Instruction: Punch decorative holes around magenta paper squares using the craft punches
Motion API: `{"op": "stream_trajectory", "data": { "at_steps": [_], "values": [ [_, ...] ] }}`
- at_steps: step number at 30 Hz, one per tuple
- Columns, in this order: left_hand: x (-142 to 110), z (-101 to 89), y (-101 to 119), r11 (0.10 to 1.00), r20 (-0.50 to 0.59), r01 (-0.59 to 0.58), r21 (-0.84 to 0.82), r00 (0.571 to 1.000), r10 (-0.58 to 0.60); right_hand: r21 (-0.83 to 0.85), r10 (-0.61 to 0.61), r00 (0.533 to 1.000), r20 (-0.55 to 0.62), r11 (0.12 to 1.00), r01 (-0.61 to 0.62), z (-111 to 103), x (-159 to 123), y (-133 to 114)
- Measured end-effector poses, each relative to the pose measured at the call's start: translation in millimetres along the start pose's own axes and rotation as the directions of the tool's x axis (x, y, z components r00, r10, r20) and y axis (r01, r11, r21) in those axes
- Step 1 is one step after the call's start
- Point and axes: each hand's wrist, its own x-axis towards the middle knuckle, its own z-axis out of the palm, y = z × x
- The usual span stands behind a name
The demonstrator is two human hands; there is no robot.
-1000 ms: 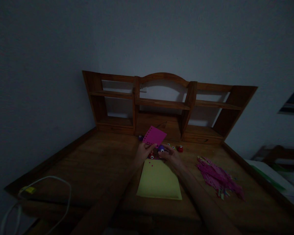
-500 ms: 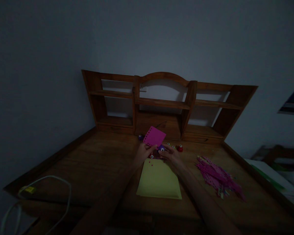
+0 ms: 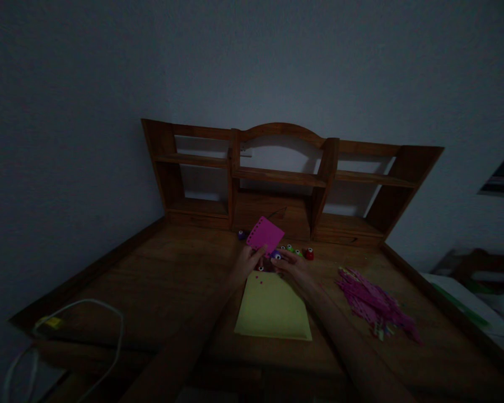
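Magenta square paper with edge holes (image 3: 266,234), beyond the yellow rectangular paper (image 3: 274,308), is pinched in the left hand (image 3: 245,265); the right hand's (image 3: 296,268) closed fingers hold a purple, rounded, eye-marked piece (image 3: 274,254). Steady, flat paper should help.

Dim light; left hand (image 3: 247,263) pinching a pink card (image 3: 266,232), holes along one edge, right hand (image 3: 293,266) gripping a purple eyed piece (image 3: 274,254). From the yellow paper (image 3: 274,307): both hands at 12 o'clock, wooden shelf unit (image 3: 279,178) beyond, red eyed piece (image 3: 309,255) at 1, pink strips (image 3: 373,299) heaped at 3, white cable (image 3: 122,324) at 9.
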Motion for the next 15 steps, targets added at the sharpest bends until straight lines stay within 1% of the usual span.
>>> {"op": "stream_trajectory", "data": {
  "at_steps": [5, 10, 13, 15],
  "values": [
    [0.2, 0.0, 0.2, 0.998, -0.041, -0.018, 0.054, 0.999, 0.02, 0.028, 0.002, 1.0, 0.007, 1.0, -0.002, -3.2, 2.9, 4.2],
    [0.5, -0.3, -3.6, 0.995, -0.01, -0.054, 0.089, 0.998, 0.056, 0.028, 0.005, 1.0, 0.004, 1.0, -0.005, -4.5, 4.1, 5.3],
    [0.1, 0.3, -4.1, 0.995, -0.015, -0.055, 0.088, 0.998, 0.056, 0.064, 0.024, 1.0, -0.01, 0.998, -0.023, -3.6, 4.1, 4.8],
    [-0.7, 1.2, -2.5, 0.995, -0.023, -0.039, 0.091, 0.999, 0.041, 0.073, 0.024, 1.0, 0.005, 0.997, -0.025, -3.7, 4.6, 5.4]
  ]
}}
